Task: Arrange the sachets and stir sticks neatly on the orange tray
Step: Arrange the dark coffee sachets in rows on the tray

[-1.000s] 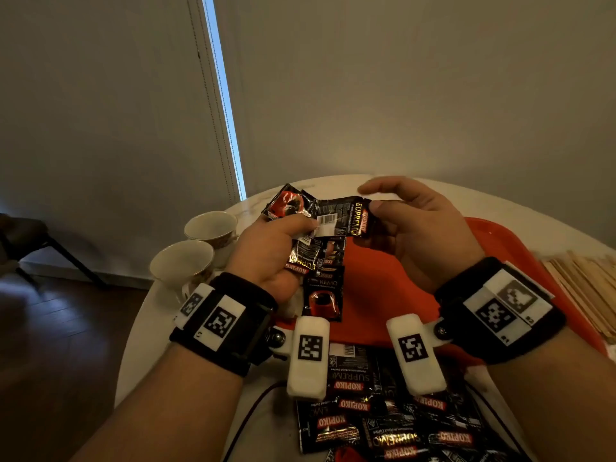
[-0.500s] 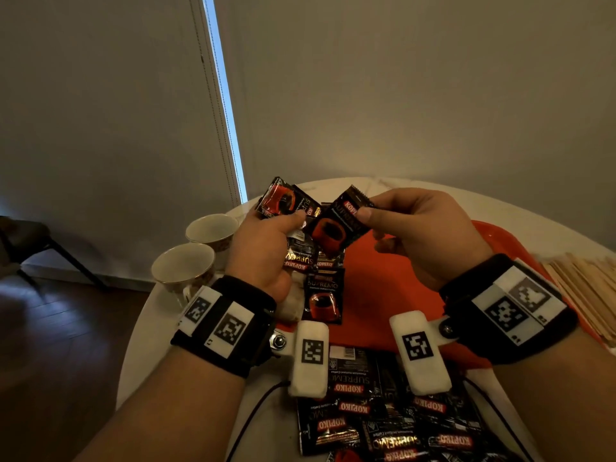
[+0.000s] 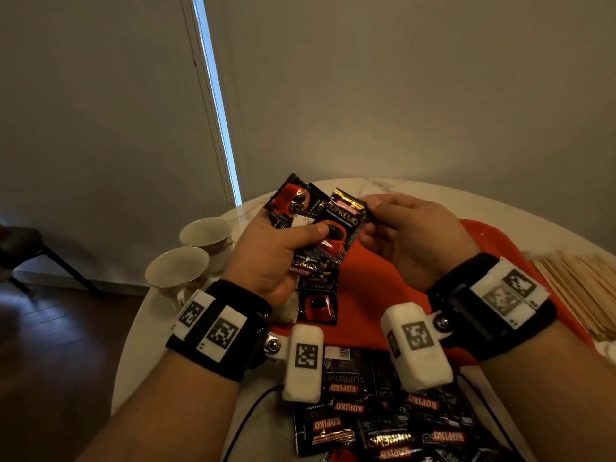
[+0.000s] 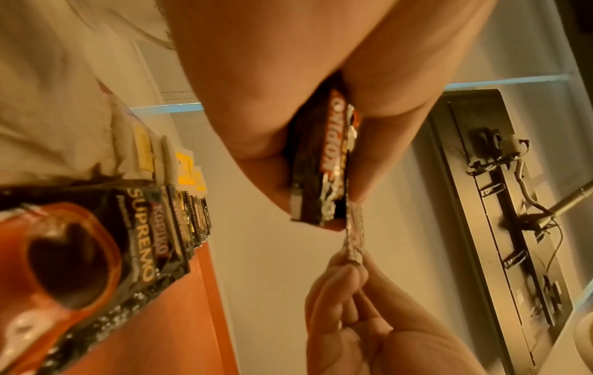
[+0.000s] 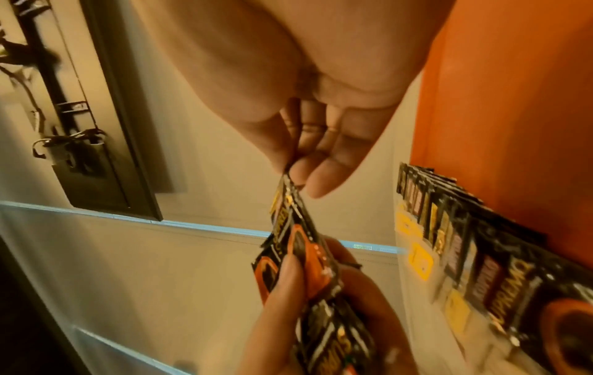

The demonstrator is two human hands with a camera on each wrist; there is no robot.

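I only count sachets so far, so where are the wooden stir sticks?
In the head view the wooden stir sticks lie in a pile on the table at the far right, just beyond the orange tray, outside it, past the right hand.

**Table and what lies on it**

Round white marbled table (image 3: 416, 191). Orange tray (image 3: 493, 238) is set at centre-right. Two white cups (image 3: 186, 261) are placed at the left edge, touching. Wooden stir sticks (image 3: 580, 288) are piled just right of the tray. Loose black sachets (image 3: 383, 425) are heaped at the near edge, overlapping.
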